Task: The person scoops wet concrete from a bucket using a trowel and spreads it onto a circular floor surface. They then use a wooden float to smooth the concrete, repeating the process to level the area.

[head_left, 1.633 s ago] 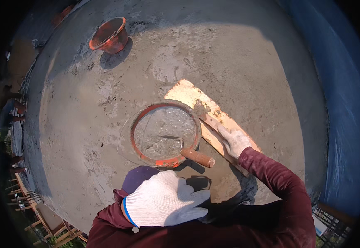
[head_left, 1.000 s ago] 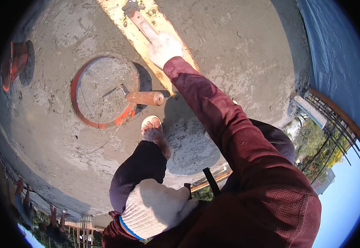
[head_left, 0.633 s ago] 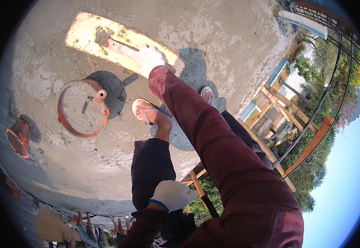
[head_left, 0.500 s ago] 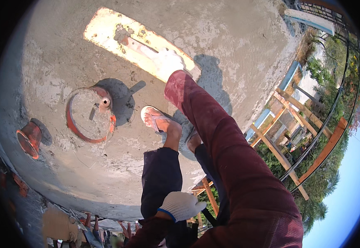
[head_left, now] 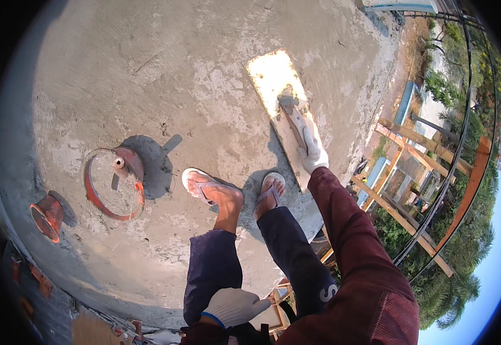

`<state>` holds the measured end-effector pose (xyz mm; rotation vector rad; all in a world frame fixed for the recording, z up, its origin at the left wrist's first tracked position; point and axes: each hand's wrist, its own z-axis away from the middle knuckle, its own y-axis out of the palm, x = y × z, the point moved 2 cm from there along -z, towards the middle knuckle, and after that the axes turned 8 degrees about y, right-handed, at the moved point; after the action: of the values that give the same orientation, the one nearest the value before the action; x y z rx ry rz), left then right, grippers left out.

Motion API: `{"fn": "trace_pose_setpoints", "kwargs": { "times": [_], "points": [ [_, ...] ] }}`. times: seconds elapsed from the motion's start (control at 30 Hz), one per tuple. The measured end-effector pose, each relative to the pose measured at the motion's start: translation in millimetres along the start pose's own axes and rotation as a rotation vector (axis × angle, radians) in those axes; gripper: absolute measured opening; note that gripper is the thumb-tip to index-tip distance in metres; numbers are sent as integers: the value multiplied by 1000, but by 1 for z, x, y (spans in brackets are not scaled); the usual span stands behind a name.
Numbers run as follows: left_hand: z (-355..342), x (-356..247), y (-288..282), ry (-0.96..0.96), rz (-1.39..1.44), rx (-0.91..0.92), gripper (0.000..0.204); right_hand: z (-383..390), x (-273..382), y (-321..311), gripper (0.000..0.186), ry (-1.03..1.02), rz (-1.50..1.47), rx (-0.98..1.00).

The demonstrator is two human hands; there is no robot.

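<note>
My right hand (head_left: pixel 315 152), in a white knitted glove, is closed around the handle of a long plastering float (head_left: pixel 270 72). The float's pale rectangular board lies on the grey cement surface ahead of my right foot, slanting away to the left. Wet mortar (head_left: pixel 288 98) clings near the far end of its handle, and sunlight glares off the far half. My left hand (head_left: pixel 233 305), gloved the same way, is down beside my left thigh. It holds nothing visible; one finger or thumb stretches out to the right, while the other fingers are partly hidden.
An orange bucket (head_left: pixel 138 195) stands left of my feet, with a tool handle (head_left: pixel 119 163) showing in it. Farther left is a smaller orange bucket (head_left: pixel 47 218). Along the right edge are a timber frame (head_left: pixel 411 144), cables (head_left: pixel 463 115) and trees. My sandalled feet (head_left: pixel 207 187) stand on the cement.
My right hand has swung the float rightward and back toward me, turning its board steeper. My left hand has shifted slightly left and down. The view has shifted, showing both feet.
</note>
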<state>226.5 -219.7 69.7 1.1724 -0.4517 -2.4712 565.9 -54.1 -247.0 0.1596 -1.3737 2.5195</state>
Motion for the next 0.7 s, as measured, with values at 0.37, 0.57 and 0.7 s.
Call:
{"fn": "trace_pose_setpoints", "kwargs": {
  "times": [0.37,0.57,0.7],
  "points": [
    [16,-11,-38,250,-334,-121,24,-80,8,-8,76,-14,49,-165],
    [35,-15,-117,-196,-201,-251,31,-189,33,-57,76,98,67,-88],
    [30,-6,-160,-329,-507,-365,34,-304,98,-127,77,-158,-203,-372]
  ]
}}
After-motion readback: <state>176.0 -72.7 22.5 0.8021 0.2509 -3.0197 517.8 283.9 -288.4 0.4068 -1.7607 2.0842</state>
